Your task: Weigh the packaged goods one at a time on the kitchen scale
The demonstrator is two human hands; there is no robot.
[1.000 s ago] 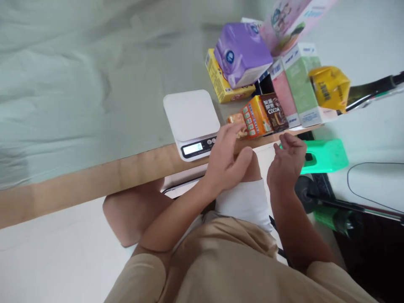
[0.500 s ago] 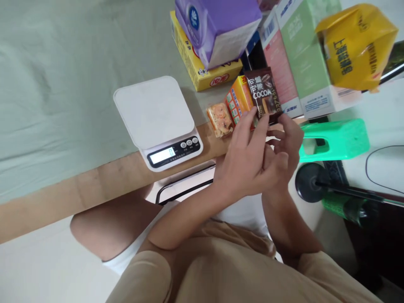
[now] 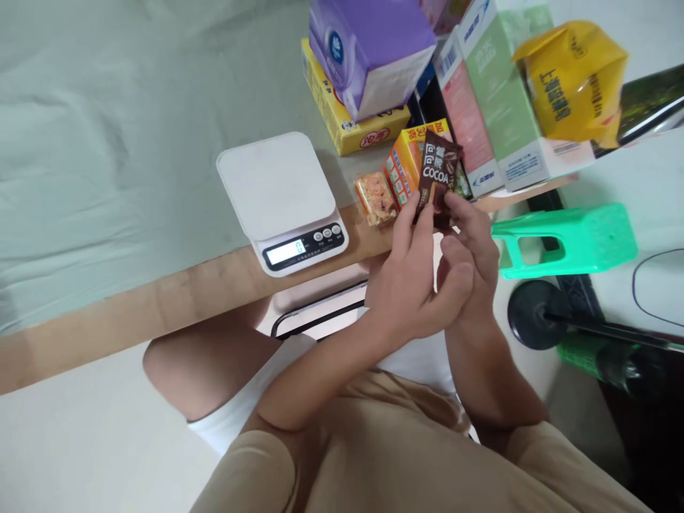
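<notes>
Cocoa packet [image 3: 437, 174] pinched between left hand [image 3: 414, 285] and right hand [image 3: 470, 246].

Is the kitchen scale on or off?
On. The kitchen scale has a lit display showing a digit that looks like zero; its white platform carries nothing.

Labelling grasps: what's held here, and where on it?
The brown COCOA packet, pinched at its lower edge between the left hand and right hand fingertips.
</notes>
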